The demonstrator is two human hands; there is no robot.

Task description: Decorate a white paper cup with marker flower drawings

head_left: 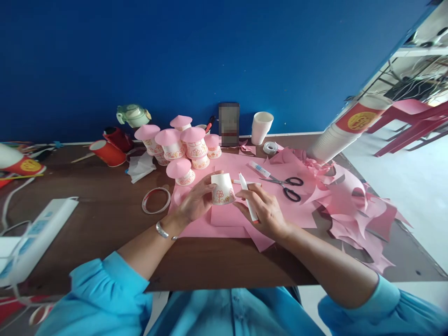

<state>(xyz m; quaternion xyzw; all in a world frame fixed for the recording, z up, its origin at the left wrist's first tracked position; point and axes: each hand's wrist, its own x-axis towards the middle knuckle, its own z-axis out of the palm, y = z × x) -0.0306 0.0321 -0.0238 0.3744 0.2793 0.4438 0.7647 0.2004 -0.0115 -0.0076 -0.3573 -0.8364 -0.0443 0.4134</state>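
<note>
My left hand grips a white paper cup, turned with its narrow end up. Red flowers and small yellowish marks are drawn around its lower side. Just right of the cup, my right hand is closed around a white marker with a reddish end. A second slim white pen lies partly hidden behind that hand. Beneath both hands spread pink paper sheets. Behind the cup stand several decorated paper cups topped with pink paper cones.
Black-handled scissors, a glue stick and a tape roll lie to the right, near pink scraps. Cup stacks and a phone stand at the back. At left are a tape ring and a power strip.
</note>
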